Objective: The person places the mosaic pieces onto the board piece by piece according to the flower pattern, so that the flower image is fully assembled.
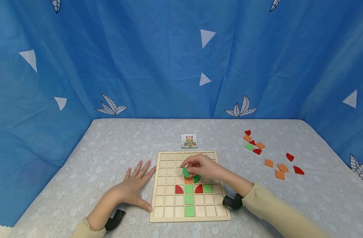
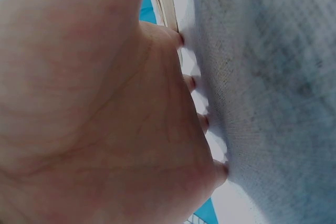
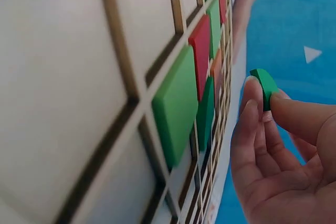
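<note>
My right hand point(image 1: 200, 165) pinches a dark green curved-edged tile point(image 3: 266, 90) between thumb and fingers, over the gridded wooden board point(image 1: 191, 219). Below it on the board lie an orange square point(image 1: 188, 180) and a dark green quarter-round tile point(image 1: 197, 179). Nearer me are two red quarter-round tiles, one left point(image 1: 179, 189) and one right point(image 1: 199, 189) of a column of light green squares point(image 1: 189, 199). Another light green square point(image 1: 207, 188) sits at the right end of that row. My left hand point(image 1: 132, 191) rests spread on the table, fingertips and thumb right at the board's left edge.
A small printed pattern card point(image 1: 189, 141) lies behind the board. Loose tiles are scattered to the right: several orange squares point(image 1: 269, 163), several red pieces point(image 1: 298, 170) and a light green square point(image 1: 249, 146). A blue curtain point(image 1: 169, 59) surrounds the table's back and sides.
</note>
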The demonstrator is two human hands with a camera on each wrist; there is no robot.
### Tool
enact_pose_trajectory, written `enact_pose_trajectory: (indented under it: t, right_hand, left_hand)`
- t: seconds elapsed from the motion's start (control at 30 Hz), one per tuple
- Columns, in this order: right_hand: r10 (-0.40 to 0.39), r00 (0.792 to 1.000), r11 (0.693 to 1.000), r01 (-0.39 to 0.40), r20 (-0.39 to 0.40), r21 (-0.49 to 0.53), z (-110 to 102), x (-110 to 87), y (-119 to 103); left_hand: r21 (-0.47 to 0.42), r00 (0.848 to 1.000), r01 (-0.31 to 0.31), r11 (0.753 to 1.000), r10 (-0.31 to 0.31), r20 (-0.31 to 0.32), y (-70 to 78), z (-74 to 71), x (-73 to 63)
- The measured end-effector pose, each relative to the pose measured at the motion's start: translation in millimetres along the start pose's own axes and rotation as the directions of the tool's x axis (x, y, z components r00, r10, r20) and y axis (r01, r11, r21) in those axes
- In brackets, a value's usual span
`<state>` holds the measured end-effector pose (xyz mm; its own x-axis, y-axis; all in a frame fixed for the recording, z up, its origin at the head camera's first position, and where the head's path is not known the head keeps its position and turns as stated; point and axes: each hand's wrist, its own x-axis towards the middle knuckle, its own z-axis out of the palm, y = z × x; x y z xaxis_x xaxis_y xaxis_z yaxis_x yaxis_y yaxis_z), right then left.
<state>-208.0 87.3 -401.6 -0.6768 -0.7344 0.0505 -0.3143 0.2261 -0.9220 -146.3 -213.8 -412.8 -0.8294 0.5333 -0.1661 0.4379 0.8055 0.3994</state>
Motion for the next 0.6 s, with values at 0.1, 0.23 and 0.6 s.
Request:
enact_pose_trajectory:
  t: [0.1,0.23,0.6]
  right_hand:
    - [-0.012,1.0,0.997,0.014,0.018,-0.082,4,4.7,0]
    - [-0.013,1.0,0.984,0.016,0.02,-0.176,8,9.5,-2]
    - [-0.039,0.992,0.982,0.06,0.118,-0.18,15,22.1,0]
  left_hand:
    - [-0.001,1.0,0.002,1.0,-0.002,-0.008,0.9,-0.2,0.1]
    - [-0.005,1.0,0.005,1.0,-0.005,-0.017,2.2,-0.6,0.3]
    - [0.0,1.0,0.004,1.0,-0.004,-0.017,2.8,-0.7,0.1]
